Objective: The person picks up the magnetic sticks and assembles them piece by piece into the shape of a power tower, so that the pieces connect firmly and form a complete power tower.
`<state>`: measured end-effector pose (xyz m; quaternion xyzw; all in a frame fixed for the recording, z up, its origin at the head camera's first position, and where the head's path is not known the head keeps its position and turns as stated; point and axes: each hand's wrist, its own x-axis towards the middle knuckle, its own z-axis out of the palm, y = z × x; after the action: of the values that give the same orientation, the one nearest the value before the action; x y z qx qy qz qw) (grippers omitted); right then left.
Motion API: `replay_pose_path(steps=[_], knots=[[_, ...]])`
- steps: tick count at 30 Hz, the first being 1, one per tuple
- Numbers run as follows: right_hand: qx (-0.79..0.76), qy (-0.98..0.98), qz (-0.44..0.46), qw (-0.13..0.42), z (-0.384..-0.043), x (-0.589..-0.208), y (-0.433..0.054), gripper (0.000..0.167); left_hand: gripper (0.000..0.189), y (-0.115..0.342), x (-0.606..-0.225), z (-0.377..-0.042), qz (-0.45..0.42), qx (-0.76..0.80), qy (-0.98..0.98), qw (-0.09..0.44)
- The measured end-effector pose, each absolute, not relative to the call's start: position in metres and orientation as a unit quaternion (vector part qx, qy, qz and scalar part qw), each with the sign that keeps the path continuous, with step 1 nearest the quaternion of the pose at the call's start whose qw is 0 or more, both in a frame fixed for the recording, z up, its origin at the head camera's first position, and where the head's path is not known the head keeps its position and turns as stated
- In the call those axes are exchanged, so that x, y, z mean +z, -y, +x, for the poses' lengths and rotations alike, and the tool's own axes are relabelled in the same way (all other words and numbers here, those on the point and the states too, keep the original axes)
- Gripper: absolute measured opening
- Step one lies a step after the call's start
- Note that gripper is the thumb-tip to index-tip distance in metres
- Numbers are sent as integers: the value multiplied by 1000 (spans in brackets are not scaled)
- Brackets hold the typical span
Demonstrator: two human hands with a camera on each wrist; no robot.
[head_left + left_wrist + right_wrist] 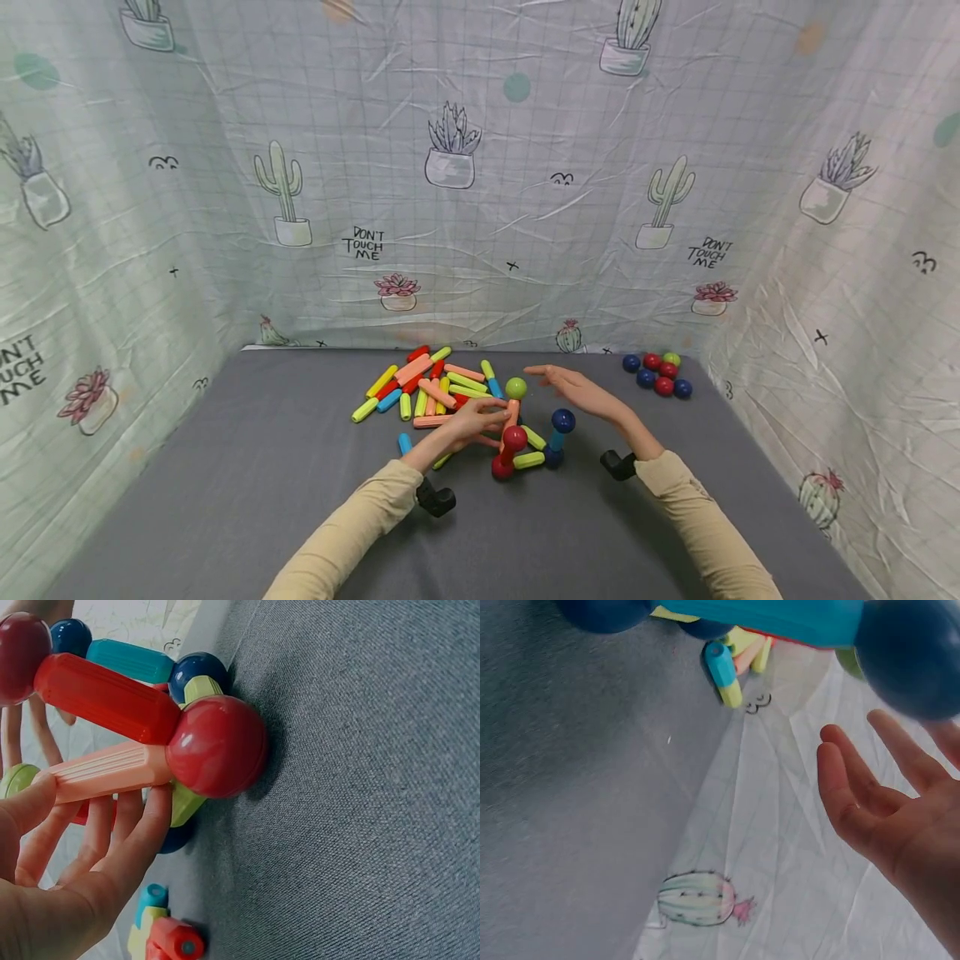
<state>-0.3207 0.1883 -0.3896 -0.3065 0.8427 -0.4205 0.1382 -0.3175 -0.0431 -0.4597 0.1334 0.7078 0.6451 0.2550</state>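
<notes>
My left hand (472, 423) pinches a salmon-coloured rod (112, 772) between thumb and fingers; a lime-green ball (516, 388) tops it. In the left wrist view the rod's other end meets a lower red ball (217, 746). From that ball also rises a red rod (109, 697) with another red ball (514, 438) on top. Lime rods (529, 460) on the table link this corner to a dark blue ball (553, 457), where a blue rod (557, 441) stands under a second blue ball (563, 421). My right hand (581, 393) hovers beside the structure, fingers extended, holding nothing.
Behind and left of the structure lies a pile of loose rods (412, 368) in several colours. A blue rod (405, 443) lies near my left wrist. Loose balls (664, 386) cluster at the back right. A patterned cloth (480, 225) encloses the grey table (570, 533).
</notes>
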Motion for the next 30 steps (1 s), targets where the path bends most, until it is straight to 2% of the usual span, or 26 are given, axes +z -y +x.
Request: replay_pose_path(steps=[9,12,15,18,23,30], knots=[[-388,-856,-309,145,-325,-392,-185,56,40,44,-460,-319,139,643,-710,251],[-419,-846,-292,152,-323,-397,-197,57,36,50,-457,-311,144,622,-736,223],[-433,-841,-278,163,-320,-409,-214,49,30,57,-453,-295,143,583,-776,196],[-430,-838,-269,203,-317,-425,-228,41,28,62,-449,-276,133,563,-785,220],[-446,-808,-260,283,-312,-447,-236,42,34,63,-448,-258,87,623,-719,297],[-479,-786,-247,303,-305,-452,-236,44,36,57,-452,-260,37,685,-666,293]])
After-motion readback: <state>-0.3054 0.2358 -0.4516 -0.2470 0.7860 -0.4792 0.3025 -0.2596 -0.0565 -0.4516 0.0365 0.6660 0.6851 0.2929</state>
